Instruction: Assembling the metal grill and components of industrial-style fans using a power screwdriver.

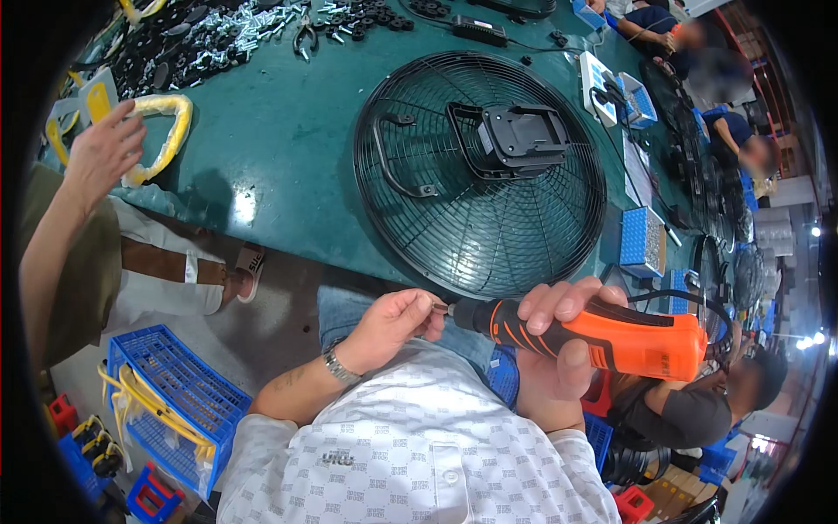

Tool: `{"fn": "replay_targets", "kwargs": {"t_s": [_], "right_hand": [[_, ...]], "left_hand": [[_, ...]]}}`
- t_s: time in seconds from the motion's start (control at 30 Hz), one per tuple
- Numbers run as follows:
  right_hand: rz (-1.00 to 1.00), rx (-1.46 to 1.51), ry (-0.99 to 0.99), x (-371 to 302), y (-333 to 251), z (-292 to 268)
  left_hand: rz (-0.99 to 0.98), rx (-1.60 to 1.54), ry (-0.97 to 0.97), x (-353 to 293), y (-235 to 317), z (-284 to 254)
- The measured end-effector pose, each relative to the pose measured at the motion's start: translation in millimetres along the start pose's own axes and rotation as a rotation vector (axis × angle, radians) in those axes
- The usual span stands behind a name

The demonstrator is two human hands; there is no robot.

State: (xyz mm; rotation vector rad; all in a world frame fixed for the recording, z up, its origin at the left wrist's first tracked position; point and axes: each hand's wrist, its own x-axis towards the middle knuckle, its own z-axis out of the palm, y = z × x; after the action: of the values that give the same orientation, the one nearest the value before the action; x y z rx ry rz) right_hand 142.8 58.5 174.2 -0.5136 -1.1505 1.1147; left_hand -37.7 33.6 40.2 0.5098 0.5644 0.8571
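Note:
My right hand (563, 336) is wrapped round an orange and black electric screwdriver (628, 339), which lies level with its nose toward the left. At that nose, my left hand (397, 319) pinches a small metal piece (441, 308) between thumb and fingers. Whether it is a bit or a screw I cannot tell. Just beyond both hands, a round black wire fan guard (489, 236) lies on the green table (271, 148). On the guard rest a black bracket (524, 138) and a curved black handle (388, 162).
Another person's hand (109, 148) is beside a yellow wrapped ring (179, 131) at left. Loose screws (227, 39) and pliers (305, 39) lie at the far left. Blue boxes (642, 240) and a white power strip (597, 87) stand right. A blue crate (179, 393) is lower left.

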Motion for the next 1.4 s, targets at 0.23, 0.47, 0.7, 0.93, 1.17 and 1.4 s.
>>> {"fn": "replay_targets", "kwargs": {"t_s": [0.23,0.47,0.7,0.93,1.17,1.4], "right_hand": [[-0.007,-0.002,0.003,7.0,5.0,2.7],[-0.036,-0.126,-0.021,15.0,20.9,1.2],[-0.072,-0.164,-0.148,20.7,35.7,-1.2],[-0.020,-0.086,-0.180,20.6,43.0,2.4],[-0.058,-0.138,-0.246,28.7,46.1,10.5],[-0.070,-0.255,-0.329,33.6,55.4,18.8]], "left_hand": [[0.018,-0.035,0.060,1.5,12.2,0.6],[0.259,0.313,0.313,-11.7,6.7,-6.4],[0.684,0.931,0.422,-7.7,9.6,-14.1],[0.778,1.014,0.518,-3.4,27.6,-18.4],[1.015,1.485,0.486,9.2,58.5,-35.9],[1.052,1.486,0.435,18.7,54.8,-46.6]]}}
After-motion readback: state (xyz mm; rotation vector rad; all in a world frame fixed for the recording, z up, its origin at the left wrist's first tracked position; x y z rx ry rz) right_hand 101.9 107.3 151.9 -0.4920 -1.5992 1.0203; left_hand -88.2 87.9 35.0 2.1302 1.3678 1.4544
